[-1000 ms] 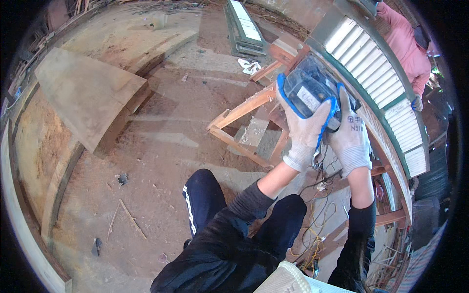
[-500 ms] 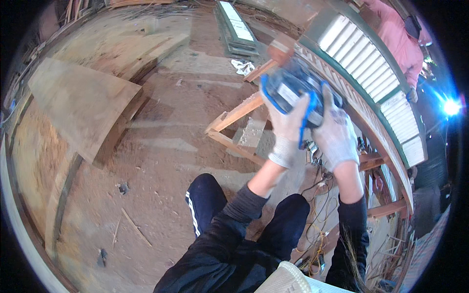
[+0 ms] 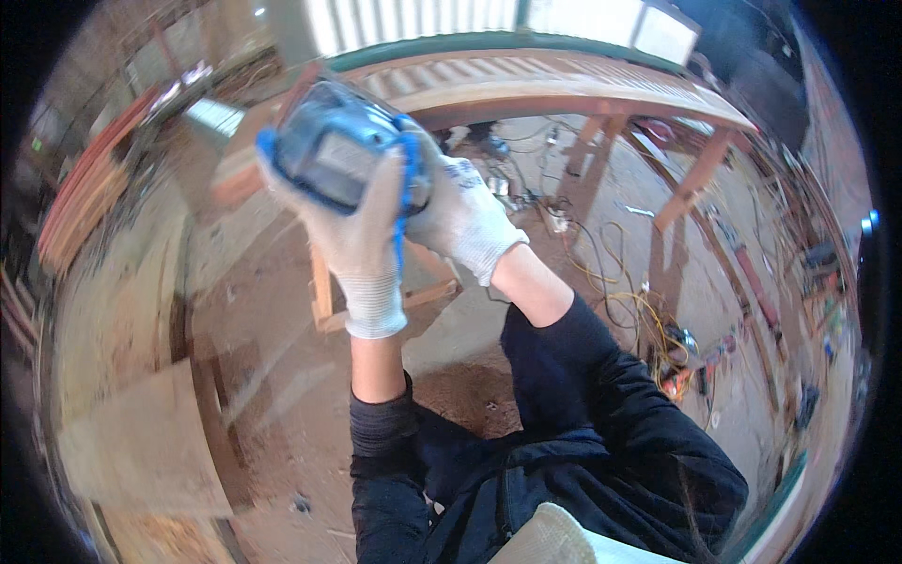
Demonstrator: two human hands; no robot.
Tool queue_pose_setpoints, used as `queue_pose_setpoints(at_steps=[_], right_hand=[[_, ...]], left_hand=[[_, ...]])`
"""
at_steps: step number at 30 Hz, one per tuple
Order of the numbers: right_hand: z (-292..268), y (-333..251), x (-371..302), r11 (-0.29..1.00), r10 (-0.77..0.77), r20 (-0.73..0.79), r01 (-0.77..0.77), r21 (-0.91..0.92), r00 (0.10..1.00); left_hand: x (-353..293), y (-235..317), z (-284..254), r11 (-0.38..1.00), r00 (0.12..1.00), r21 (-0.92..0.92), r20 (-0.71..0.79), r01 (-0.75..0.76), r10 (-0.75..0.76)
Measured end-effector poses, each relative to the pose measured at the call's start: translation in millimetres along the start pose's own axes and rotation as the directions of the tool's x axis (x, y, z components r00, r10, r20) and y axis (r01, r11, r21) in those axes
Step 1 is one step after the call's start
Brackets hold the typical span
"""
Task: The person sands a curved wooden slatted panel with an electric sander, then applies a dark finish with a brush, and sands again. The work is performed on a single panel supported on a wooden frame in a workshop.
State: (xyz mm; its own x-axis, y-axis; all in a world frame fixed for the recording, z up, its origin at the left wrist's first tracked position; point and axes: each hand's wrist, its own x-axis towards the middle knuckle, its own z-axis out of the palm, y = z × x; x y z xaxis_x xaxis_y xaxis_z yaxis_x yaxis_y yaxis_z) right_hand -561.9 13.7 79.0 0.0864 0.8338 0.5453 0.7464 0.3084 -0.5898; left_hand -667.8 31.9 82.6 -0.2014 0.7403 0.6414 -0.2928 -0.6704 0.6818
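With both arms stretched forward, I hold a boxy dark power tool with a pale label (image 3: 343,155) up in front of me. Motion blur hides its exact kind. My left hand (image 3: 362,221), in a white knit glove with a blue palm, grips the tool's left and near side. My right hand (image 3: 462,209), gloved alike, is closed around its right side, fingers partly hidden. Just beyond the tool lies a long slatted wooden shutter frame (image 3: 554,92) on wooden legs. The tool overlaps the frame's left end in view; whether they touch, I cannot tell.
A white slatted panel with a green frame (image 3: 432,41) stands behind the workpiece. Yellow and dark cables (image 3: 648,315) tangle on the floor at right, near small tools. Boards (image 3: 141,442) lie at left, and stacked timber (image 3: 85,216) farther back. A low wooden frame (image 3: 324,296) sits below my hands.
My view has swung to the right, so the slatted frame now runs across the top. Both hands still hold the tool, now farther left in view. The person in pink has left view.
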Motion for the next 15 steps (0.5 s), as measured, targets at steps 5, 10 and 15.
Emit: queue_pose_setpoints(at_steps=[5,10,15], right_hand=[[-32,107,-21,0.993,-0.114,-0.423,0.104,-0.048,0.899],[-93,165,-50,0.987,0.154,-0.598,-0.103,0.12,0.787],[-151,230,-51,0.798,0.477,-0.458,-0.151,0.583,0.75]], left_hand=[[10,-35,26,0.941,0.862,0.255,0.503,-0.222,0.067],[143,-63,-87,-0.009,0.975,0.979,0.204,-0.204,0.087],[238,-136,-217,0.505,0.736,0.861,0.306,0.056,-0.604]])
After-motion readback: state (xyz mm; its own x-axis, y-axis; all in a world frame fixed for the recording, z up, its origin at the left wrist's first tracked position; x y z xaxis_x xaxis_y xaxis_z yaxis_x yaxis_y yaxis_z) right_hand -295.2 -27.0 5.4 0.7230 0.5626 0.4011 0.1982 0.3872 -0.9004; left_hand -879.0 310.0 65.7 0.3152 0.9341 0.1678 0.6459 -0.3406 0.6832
